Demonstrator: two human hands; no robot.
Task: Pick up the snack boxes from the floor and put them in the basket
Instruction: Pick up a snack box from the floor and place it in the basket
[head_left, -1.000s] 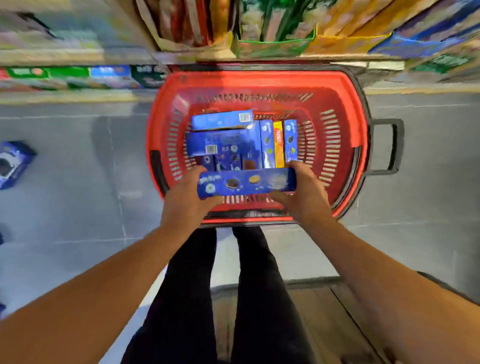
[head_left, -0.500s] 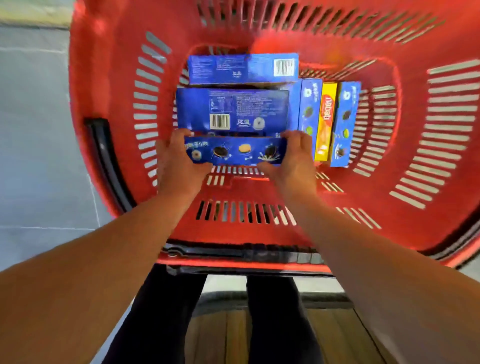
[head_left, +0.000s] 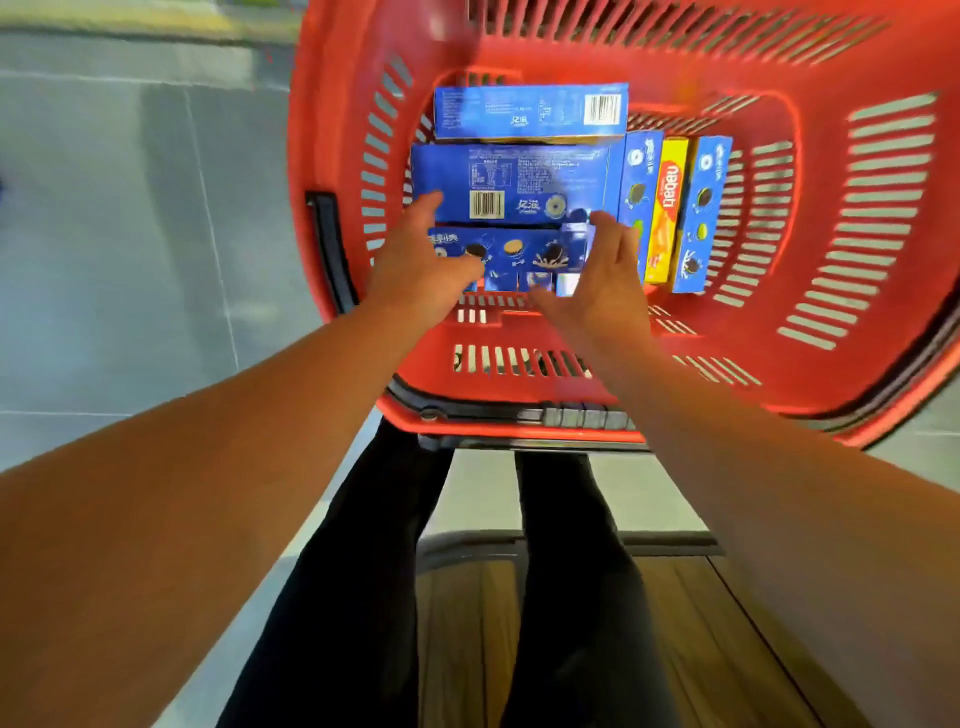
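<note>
A red plastic basket fills the upper frame and holds several snack boxes. A long blue cookie box lies flat at the near end of its bottom. Behind it lie two larger blue boxes, one in the middle and one at the far end. To the right stand a blue box, a yellow box and another blue box on edge. My left hand and my right hand hover just over the ends of the long box, fingers spread, holding nothing.
The basket stands on grey floor tiles. A black handle grip sits on the basket's left wall. My legs in black trousers are below, over a wooden platform.
Both hands carried the long blue cookie box down into the basket, laid it on the bottom and let go. Their fingers now spread apart above it.
</note>
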